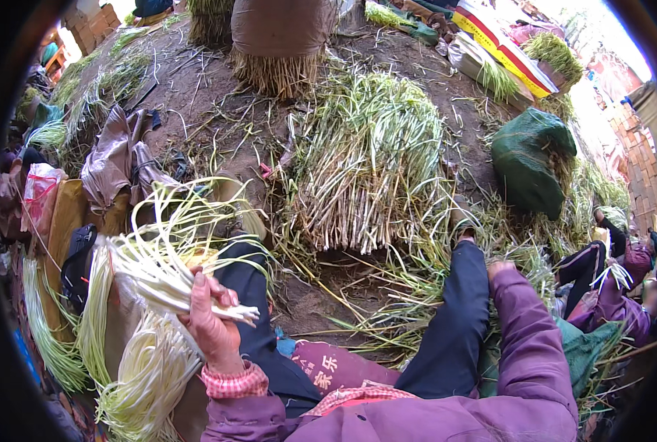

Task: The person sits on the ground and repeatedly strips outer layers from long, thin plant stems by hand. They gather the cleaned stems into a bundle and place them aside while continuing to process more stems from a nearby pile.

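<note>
My left hand [215, 315] grips a bunch of long, thin vegetable stalks [157, 265], pale white to light green. Their cut ends point right and their curling tips spread up and left. Below that hand lies a bundle of similar pale stalks [146, 370]. My right hand [502, 268] is beside my right knee, among loose green leaves and stems [527, 259]; its fingers are mostly hidden. Between my feet lies a large heap of leafy stalks [369, 166], with whitish stem ends facing me.
More pale stalks [93, 315] lie at left beside a black bag [79, 265]. A green woven sack [532, 160] stands at right. A cloth-wrapped upright bundle [281, 33] is ahead. Another person [610, 293] sits at far right, holding stalks.
</note>
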A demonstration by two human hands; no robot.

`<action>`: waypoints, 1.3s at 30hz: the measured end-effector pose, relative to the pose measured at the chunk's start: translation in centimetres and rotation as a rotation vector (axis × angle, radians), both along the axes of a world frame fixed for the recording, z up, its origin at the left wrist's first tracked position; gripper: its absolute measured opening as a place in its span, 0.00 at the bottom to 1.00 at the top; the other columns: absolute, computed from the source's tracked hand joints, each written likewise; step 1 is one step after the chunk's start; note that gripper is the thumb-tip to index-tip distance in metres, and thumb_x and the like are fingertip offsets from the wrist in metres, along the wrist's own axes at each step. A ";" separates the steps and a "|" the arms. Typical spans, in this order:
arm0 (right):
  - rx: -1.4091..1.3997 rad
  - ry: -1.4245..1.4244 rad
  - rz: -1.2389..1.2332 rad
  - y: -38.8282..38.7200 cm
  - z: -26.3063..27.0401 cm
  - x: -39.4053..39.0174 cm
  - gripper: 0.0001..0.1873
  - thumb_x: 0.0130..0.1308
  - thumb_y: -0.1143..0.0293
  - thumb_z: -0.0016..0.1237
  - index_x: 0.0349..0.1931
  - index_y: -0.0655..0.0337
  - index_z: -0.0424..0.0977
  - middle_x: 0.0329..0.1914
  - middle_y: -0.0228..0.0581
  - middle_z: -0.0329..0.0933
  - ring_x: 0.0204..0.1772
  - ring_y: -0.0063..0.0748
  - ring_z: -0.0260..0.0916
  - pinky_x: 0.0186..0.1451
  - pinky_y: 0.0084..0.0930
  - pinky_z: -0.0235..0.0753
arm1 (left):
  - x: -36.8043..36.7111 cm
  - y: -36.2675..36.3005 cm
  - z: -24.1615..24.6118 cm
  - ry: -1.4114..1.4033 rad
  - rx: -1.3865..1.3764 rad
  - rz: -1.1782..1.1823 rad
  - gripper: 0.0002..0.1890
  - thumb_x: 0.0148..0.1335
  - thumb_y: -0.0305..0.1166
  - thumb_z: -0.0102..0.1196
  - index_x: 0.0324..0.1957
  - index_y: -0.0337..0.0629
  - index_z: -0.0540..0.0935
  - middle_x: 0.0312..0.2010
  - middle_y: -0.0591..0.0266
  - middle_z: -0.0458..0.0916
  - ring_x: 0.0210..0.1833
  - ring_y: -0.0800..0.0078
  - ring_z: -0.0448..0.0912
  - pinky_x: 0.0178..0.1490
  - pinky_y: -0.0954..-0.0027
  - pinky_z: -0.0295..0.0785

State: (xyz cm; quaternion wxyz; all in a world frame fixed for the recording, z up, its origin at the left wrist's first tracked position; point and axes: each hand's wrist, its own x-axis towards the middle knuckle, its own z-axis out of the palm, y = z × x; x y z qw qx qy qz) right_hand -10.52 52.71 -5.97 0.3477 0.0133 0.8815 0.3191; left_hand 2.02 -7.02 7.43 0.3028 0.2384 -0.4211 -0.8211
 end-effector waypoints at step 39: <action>-1.400 0.392 0.194 -48.6 -10.7 -9.9 0.12 0.57 0.65 0.56 0.33 0.58 0.68 0.24 0.45 0.78 0.25 0.48 0.77 0.26 0.39 0.75 | 3.0 -0.5 1.2 -0.102 0.252 -0.192 0.14 0.70 0.33 0.49 0.54 0.41 0.67 0.22 0.67 0.67 0.17 0.80 0.64 0.18 0.73 0.68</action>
